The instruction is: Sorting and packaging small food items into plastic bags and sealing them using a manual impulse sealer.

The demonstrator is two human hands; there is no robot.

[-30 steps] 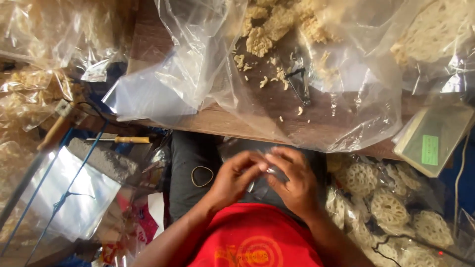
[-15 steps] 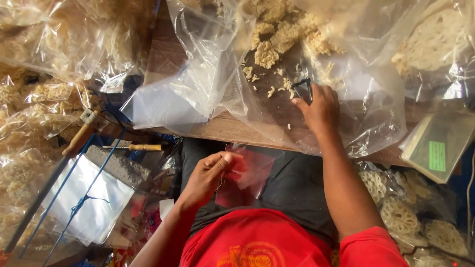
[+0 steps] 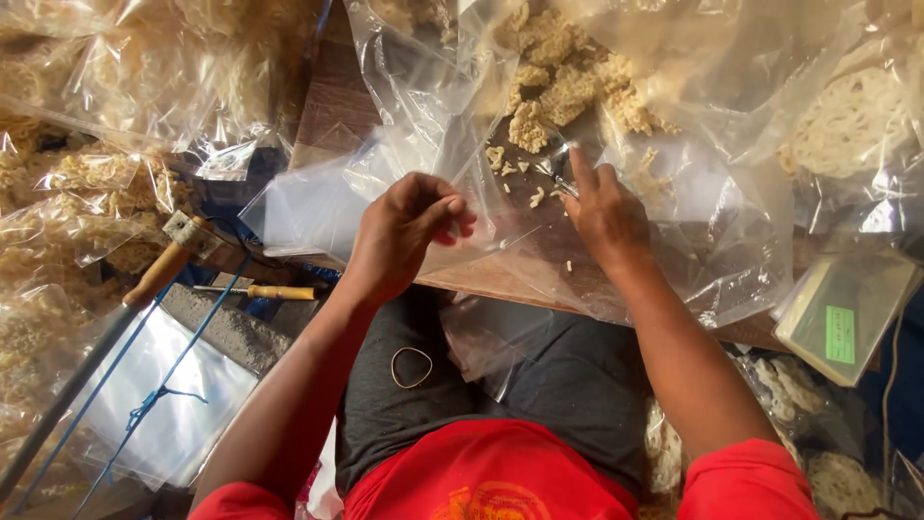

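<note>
Mostly crackers (image 3: 568,91) inside clear bag (image 3: 674,193)

Snack-packing workshop: bagged crackers (image 3: 115,193), scale (image 3: 847,303)

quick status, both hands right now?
Left hand: closed, pinching the edge of a small clear plastic bag.
Right hand: not gripping anything, index finger stretched toward the crackers on the plastic sheet.

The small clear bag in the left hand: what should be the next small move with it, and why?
Probably bring the small clear bag closer to the right hand and spread its mouth. The left hand pinches the bag near its edge, while the right hand's fingertips touch loose cracker pieces on the plastic sheet, apart from the bag.
</note>
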